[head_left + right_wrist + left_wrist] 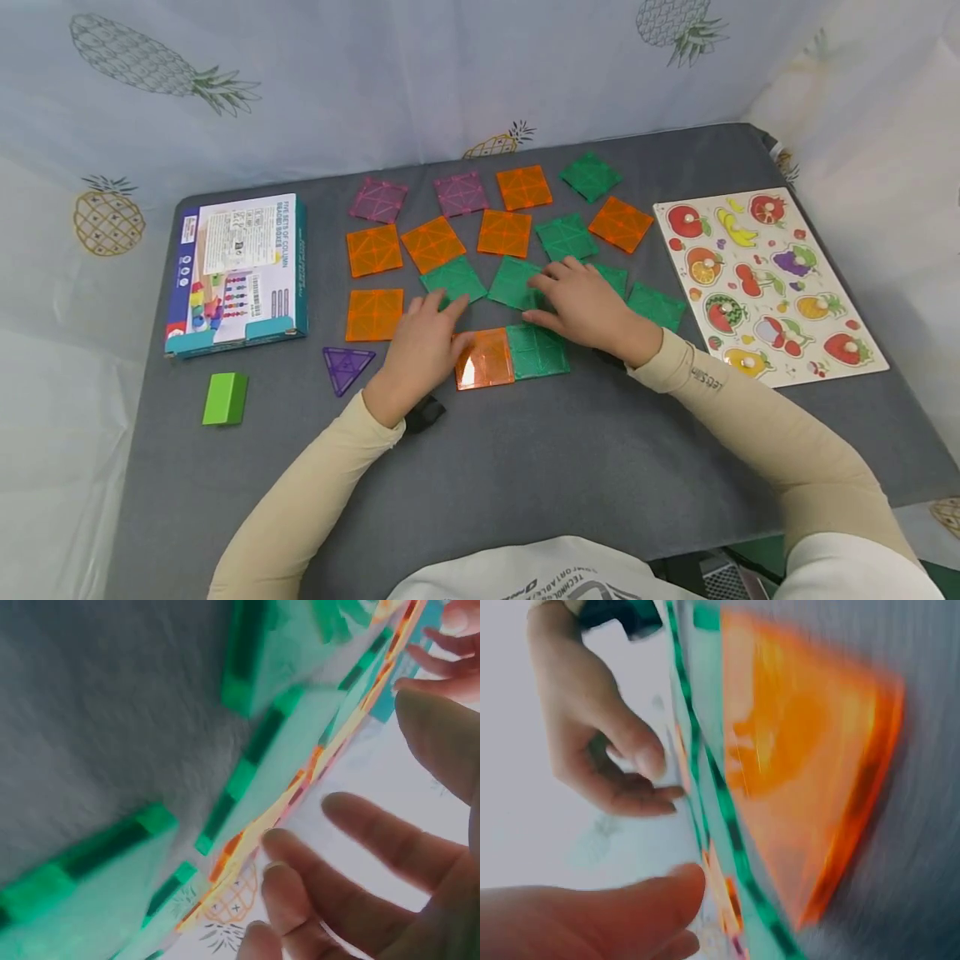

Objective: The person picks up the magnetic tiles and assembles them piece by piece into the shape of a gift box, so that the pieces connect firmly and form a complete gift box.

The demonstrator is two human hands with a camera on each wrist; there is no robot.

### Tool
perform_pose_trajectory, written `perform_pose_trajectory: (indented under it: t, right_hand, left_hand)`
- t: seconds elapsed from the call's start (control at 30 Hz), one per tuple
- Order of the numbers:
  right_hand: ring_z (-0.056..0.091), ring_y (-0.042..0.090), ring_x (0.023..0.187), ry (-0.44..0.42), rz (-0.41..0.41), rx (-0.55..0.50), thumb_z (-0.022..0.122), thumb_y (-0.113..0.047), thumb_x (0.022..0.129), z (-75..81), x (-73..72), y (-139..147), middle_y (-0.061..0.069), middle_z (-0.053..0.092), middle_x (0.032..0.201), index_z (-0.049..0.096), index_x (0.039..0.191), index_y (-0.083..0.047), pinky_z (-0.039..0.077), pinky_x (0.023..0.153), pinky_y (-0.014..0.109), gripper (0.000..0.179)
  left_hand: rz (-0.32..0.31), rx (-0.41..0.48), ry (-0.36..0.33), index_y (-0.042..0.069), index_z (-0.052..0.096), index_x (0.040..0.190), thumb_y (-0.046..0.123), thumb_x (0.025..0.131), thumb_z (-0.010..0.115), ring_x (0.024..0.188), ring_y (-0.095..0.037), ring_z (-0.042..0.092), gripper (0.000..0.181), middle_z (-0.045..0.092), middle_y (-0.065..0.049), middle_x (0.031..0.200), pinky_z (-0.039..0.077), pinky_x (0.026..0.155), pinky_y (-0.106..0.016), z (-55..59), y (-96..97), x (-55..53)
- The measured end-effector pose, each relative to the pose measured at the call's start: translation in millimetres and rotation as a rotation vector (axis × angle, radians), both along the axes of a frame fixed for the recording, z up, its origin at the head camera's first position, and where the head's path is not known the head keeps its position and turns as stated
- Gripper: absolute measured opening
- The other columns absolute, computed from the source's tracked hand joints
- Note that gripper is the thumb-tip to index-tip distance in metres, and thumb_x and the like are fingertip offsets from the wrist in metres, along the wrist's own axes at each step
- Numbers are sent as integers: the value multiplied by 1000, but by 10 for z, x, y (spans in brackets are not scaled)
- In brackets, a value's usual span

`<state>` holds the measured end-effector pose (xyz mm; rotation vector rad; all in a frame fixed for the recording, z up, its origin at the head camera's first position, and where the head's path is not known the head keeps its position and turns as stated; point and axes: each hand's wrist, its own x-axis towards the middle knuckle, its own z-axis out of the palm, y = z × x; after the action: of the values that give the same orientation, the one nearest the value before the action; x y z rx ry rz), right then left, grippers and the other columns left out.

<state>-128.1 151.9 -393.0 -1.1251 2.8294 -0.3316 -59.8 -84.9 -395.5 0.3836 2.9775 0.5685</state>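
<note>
My left hand (422, 343) hovers beside a green square magnetic tile (454, 280), its fingers loosely bent and gripping nothing. Across from it, my right hand (588, 307) reaches over another green tile (512, 283) with fingers spread and slightly curved. The right wrist view shows gaps between the right fingers (360, 892) and nothing pinched; whether a fingertip touches a tile is hard to tell. Nearest the body, an orange tile (484, 360) and a green tile (542, 350) lie edge to edge between the hands.
Several orange, green and magenta tiles (461, 193) lie flat farther back. A purple triangle (347, 368), a green block (225, 398) and a boxed bead set (247, 321) are on the left. At the right lies a fruit puzzle board (761, 287). A curtain (337, 92) hangs behind the table.
</note>
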Motion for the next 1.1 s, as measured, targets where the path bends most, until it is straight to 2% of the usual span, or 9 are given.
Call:
perform_pose_trajectory:
  t: [0.13, 0.3, 0.43, 0.57, 0.8, 0.93, 1.1]
  right_hand:
    - [52, 35, 99, -45, -40, 63, 66, -46, 88, 12, -130, -71, 18, 62, 120, 63, 122, -5, 48, 81, 50, 54]
    - [51, 36, 103, -72, -74, 105, 71, -48, 83, -50, -176, -122, 17, 58, 124, 60, 122, -6, 47, 84, 53, 58]
    - [51, 34, 98, -51, -83, 119, 73, -48, 81, -80, -203, -128, 16, 60, 121, 59, 120, -7, 47, 81, 51, 59]
    - [53, 33, 96, -40, -55, 93, 73, -46, 82, -113, -223, -103, 17, 61, 118, 59, 122, -5, 49, 81, 46, 58]
    - [56, 35, 105, -83, -55, 29, 74, -46, 80, -113, -275, -26, 17, 62, 122, 52, 134, -7, 50, 88, 47, 70]
    - [55, 35, 108, -115, -56, 0, 74, -46, 80, -127, -286, 12, 16, 61, 123, 50, 137, -8, 49, 89, 48, 73]
    - [54, 35, 108, -123, -44, -11, 73, -47, 81, -150, -288, 21, 16, 60, 123, 50, 137, -9, 49, 90, 48, 71]
  left_hand:
    - [62, -18, -17, 8, 55, 136, 25, 88, 71, 112, -42, 51, 53, 54, -20, 133, 45, 91, -55, 21, -40, -238]
    - [83, -68, -77, 9, 55, 136, 26, 85, 74, 114, -44, 49, 58, 52, -20, 134, 45, 89, -60, -25, -71, -414]
    - [68, -84, -117, 10, 52, 138, 32, 84, 75, 118, -45, 45, 63, 45, -22, 138, 45, 90, -60, -71, -107, -493]
    - [36, -102, -154, 11, 46, 143, 39, 83, 74, 123, -44, 40, 72, 39, -22, 143, 42, 95, -60, -86, -126, -558]
    - [12, -115, -182, 5, 47, 142, 35, 84, 73, 118, -44, 40, 70, 39, -23, 141, 39, 99, -54, -53, -119, -616]
    - [10, -116, -216, 7, 50, 140, 36, 83, 75, 113, -42, 40, 68, 38, -20, 139, 36, 90, -51, -22, -118, -664]
    - [-8, -136, -246, 6, 54, 134, 32, 79, 78, 99, -36, 45, 65, 41, -17, 126, 35, 80, -47, 9, -106, -741]
